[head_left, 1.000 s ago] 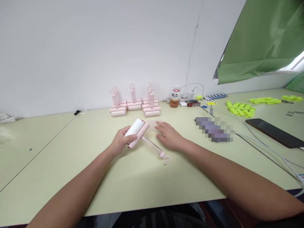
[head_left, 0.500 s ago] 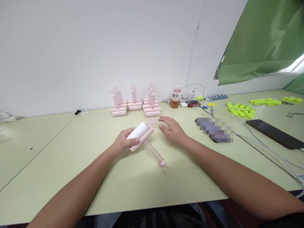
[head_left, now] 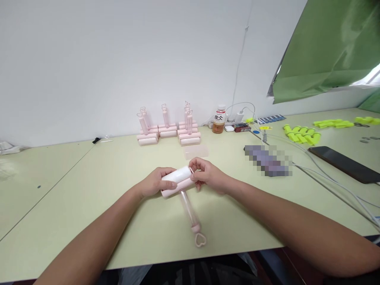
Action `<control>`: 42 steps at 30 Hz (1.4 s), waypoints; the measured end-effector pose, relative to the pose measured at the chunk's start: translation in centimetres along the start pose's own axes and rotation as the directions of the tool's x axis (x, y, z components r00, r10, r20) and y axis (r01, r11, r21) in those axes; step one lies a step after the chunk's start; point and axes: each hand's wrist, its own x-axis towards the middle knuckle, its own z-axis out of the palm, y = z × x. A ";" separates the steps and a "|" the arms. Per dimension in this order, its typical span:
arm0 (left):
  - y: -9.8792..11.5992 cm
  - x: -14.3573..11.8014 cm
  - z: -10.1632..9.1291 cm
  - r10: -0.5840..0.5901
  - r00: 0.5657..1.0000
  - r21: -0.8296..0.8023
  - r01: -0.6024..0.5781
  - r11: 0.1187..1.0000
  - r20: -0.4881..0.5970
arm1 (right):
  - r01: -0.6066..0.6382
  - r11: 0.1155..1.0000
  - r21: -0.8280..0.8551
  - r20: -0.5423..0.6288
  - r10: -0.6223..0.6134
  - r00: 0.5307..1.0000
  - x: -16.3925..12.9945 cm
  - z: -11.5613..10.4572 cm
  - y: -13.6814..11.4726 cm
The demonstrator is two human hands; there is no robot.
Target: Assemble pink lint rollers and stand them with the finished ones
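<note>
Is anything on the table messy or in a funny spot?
Mostly tidy. One clear cover lies loose on the table, apart from the row of pink lint rollers by the wall. White cables sprawl across the right side. Both hands hold one lint roller; nothing looks spilled or broken.

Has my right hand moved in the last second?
Yes. The right hand left the table near the clear cover and came back toward you, now pinching the end of the lint roller.

A pixelated patch hides something on the table (right of the hands), and the phone runs off-frame.
</note>
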 end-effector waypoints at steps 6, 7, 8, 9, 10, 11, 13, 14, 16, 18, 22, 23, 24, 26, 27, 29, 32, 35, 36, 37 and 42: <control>-0.3 0.3 0.1 0.188 0.948 0.449 -0.055 0.892 -0.257 | -0.126 0.970 0.206 -0.095 0.148 0.984 0.3 0.7 0.9; -0.1 0.3 0.3 0.255 0.932 0.555 -0.074 0.828 -0.256 | -0.117 0.969 0.218 -0.103 0.142 0.984 0.4 0.8 1.0; 0.0 0.4 0.5 0.316 0.919 0.644 -0.096 0.759 -0.235 | -0.108 0.969 0.224 -0.105 0.134 0.985 0.4 0.9 1.1; 0.2 0.4 0.7 0.362 0.910 0.709 -0.119 0.695 -0.202 | -0.100 0.969 0.226 -0.102 0.125 0.987 0.3 1.1 1.1; 0.4 0.4 0.9 0.386 0.907 0.748 -0.137 0.649 -0.170 | -0.093 0.969 0.227 -0.096 0.118 0.988 0.3 1.2 1.1; 0.6 0.4 1.1 0.387 0.911 0.766 -0.146 0.626 -0.142 | -0.087 0.972 0.220 -0.088 0.109 0.990 0.3 1.3 1.1; 1.0 0.4 1.4 0.328 0.940 0.749 -0.153 0.645 -0.091 | -0.079 0.978 0.191 -0.072 0.094 0.993 0.2 1.4 1.1; 1.0 0.4 1.4 0.283 0.957 0.722 -0.153 0.674 -0.061 | -0.079 0.982 0.174 -0.065 0.091 0.994 0.2 1.4 1.1; 1.0 0.4 1.4 0.203 0.979 0.662 -0.146 0.735 -0.010 | -0.094 0.985 0.145 -0.053 0.103 0.993 0.2 1.4 1.1; 0.8 0.6 1.2 0.167 0.986 0.624 -0.131 0.771 0.000 | -0.120 0.983 0.138 -0.044 0.127 0.991 0.3 1.3 1.2; 0.1 1.3 0.6 0.154 0.987 0.604 -0.101 0.790 -0.037 | -0.150 0.976 0.157 -0.049 0.160 0.986 0.7 1.3 1.1; -0.1 1.5 0.5 0.156 0.987 0.610 -0.098 0.786 -0.042 | -0.153 0.974 0.169 -0.052 0.164 0.985 0.9 1.3 1.1; -0.2 1.7 0.4 0.159 0.986 0.621 -0.094 0.778 -0.051 | -0.153 0.971 0.182 -0.055 0.165 0.985 1.0 1.3 1.0; -0.3 2.0 0.3 0.164 0.984 0.640 -0.080 0.764 -0.073 | -0.149 0.967 0.209 -0.058 0.164 0.985 1.3 1.4 0.9; -0.4 2.1 0.4 0.166 0.982 0.644 -0.073 0.761 -0.085 | -0.146 0.964 0.221 -0.057 0.162 0.985 1.5 1.3 0.9; -0.5 2.2 0.4 0.170 0.980 0.644 -0.063 0.763 -0.105 | -0.140 0.961 0.240 -0.052 0.156 0.986 1.7 1.3 0.8; -0.7 2.4 0.3 0.183 0.977 0.611 -0.079 0.788 -0.110 | -0.127 0.960 0.251 -0.037 0.140 0.989 1.9 1.1 0.8; -1.1 2.6 0.1 0.213 0.967 0.548 -0.101 0.830 -0.144 | -0.108 0.963 0.248 -0.021 0.117 0.993 1.8 1.1 0.7; -1.2 2.7 0.1 0.228 0.958 0.535 -0.101 0.839 -0.175 | -0.104 0.965 0.243 -0.020 0.112 0.994 1.8 1.1 0.8; -1.3 2.9 0.1 0.243 0.947 0.530 -0.097 0.842 -0.212 | -0.100 0.967 0.235 -0.022 0.108 0.994 1.7 1.2 0.8; -1.7 3.4 0.5 0.303 0.872 0.554 -0.045 0.832 -0.385 | -0.074 0.990 0.124 -0.129 0.090 0.988 1.9 1.0 1.5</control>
